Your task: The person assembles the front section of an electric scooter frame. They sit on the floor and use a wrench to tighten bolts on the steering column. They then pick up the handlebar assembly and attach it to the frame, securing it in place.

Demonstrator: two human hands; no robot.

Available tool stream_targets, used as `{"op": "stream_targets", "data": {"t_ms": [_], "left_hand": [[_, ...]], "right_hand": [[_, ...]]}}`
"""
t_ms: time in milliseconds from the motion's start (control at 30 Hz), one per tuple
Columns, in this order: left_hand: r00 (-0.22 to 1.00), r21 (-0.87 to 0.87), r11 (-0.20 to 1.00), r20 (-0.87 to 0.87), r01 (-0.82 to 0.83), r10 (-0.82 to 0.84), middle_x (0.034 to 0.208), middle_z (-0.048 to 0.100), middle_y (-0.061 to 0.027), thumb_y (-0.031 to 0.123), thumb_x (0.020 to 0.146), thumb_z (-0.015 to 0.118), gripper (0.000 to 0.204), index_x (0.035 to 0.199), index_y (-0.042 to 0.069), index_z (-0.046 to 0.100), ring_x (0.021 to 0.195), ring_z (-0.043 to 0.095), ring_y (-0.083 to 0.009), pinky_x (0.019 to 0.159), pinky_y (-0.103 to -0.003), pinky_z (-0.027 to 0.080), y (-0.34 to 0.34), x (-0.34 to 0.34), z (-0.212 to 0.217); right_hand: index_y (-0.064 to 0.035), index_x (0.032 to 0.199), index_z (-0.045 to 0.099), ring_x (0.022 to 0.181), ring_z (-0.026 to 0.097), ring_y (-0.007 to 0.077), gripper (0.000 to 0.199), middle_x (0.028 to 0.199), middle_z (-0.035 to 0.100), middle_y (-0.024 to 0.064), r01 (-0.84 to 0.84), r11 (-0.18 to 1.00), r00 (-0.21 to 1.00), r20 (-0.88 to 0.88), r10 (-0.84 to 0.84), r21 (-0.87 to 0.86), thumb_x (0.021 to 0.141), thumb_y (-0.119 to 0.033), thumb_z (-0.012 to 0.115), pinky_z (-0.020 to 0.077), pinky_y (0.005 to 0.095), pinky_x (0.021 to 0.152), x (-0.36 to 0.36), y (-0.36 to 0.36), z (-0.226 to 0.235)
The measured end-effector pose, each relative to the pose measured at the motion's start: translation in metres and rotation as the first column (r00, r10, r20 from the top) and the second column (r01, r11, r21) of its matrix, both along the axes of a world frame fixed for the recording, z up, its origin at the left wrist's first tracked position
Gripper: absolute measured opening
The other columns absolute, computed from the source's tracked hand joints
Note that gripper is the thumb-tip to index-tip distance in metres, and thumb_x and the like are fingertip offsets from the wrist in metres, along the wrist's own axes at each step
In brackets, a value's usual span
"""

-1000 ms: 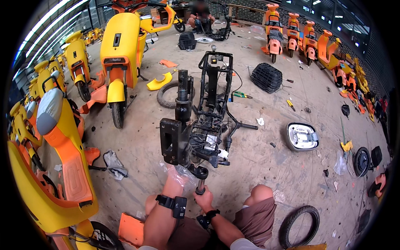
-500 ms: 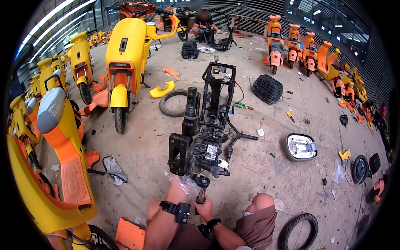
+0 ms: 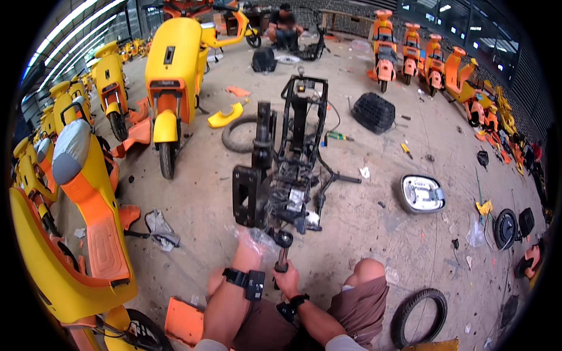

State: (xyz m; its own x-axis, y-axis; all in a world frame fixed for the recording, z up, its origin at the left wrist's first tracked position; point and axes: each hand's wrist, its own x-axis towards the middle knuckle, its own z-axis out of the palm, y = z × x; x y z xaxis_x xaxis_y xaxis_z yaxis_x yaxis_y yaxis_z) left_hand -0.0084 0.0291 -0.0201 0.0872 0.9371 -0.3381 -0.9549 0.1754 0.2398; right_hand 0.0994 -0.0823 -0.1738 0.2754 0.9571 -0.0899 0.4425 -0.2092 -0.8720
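Looking down in the head view, I have my right hand [image 3: 287, 281] curled closed around a short metal rod [image 3: 283, 256] with a dark round head; whether it joins the upright black stem [image 3: 261, 155] I can't tell. My left hand [image 3: 247, 245] is just below the stem's bracket, fingertips lost behind clear plastic [image 3: 267, 242], so its grip is unclear. Beyond it stands the black frame [image 3: 299, 126]: I'd judge the covers off and the wiring [image 3: 282, 202] left on. A yellow-and-orange scooter [image 3: 105, 248] crowds my left; a loose tyre [image 3: 398, 323], white-lined shell [image 3: 421, 196] and black basket [image 3: 374, 112] lie rightward. The stem partly blocks my view.
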Motion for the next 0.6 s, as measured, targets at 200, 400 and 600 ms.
{"op": "stream_targets", "data": {"t_ms": [200, 400, 600], "left_hand": [[1.000, -0.122, 0.992, 0.006, -0.018, 0.019, 0.090, 0.065, -0.0083, 0.043, 0.090, 0.046, 0.038, 0.101, 0.010, 0.062, 0.076, 0.061, -0.0282, 0.069, -0.045, 0.053, -0.005, 0.016, 0.007], [0.999, -0.202, 0.978, 0.005, -0.048, 0.049, 0.090, 0.065, -0.0092, 0.043, 0.091, 0.045, 0.039, 0.102, 0.010, 0.062, 0.076, 0.060, -0.0295, 0.070, -0.045, 0.052, -0.014, 0.021, 0.007], [0.998, -0.187, 0.981, 0.023, -0.051, 0.056, 0.093, 0.066, -0.0082, 0.043, 0.089, 0.046, 0.039, 0.102, 0.011, 0.063, 0.081, 0.061, -0.0286, 0.075, -0.047, 0.052, -0.024, 0.017, -0.006]], "right_hand": [[-0.0057, 0.090, 0.056, 0.072, 0.064, 0.0356, 0.033, 0.074, 0.064, 0.0173, 0.044, 0.999, 0.993, -0.113, -0.041, 0.031, 0.067, -0.022, 0.073, 0.0494, 0.0416, 0.064, 0.012, 0.006, 0.008], [-0.0055, 0.091, 0.057, 0.075, 0.065, 0.0360, 0.035, 0.076, 0.065, 0.0174, 0.001, 1.000, 0.986, -0.164, 0.002, 0.013, 0.067, -0.025, 0.074, 0.0501, 0.0418, 0.065, 0.017, 0.007, -0.009], [-0.0047, 0.089, 0.057, 0.076, 0.064, 0.0359, 0.038, 0.077, 0.065, 0.0180, -0.029, 0.999, 0.993, -0.116, 0.028, -0.014, 0.067, -0.028, 0.076, 0.0499, 0.0415, 0.067, 0.016, 0.001, 0.005]]}}
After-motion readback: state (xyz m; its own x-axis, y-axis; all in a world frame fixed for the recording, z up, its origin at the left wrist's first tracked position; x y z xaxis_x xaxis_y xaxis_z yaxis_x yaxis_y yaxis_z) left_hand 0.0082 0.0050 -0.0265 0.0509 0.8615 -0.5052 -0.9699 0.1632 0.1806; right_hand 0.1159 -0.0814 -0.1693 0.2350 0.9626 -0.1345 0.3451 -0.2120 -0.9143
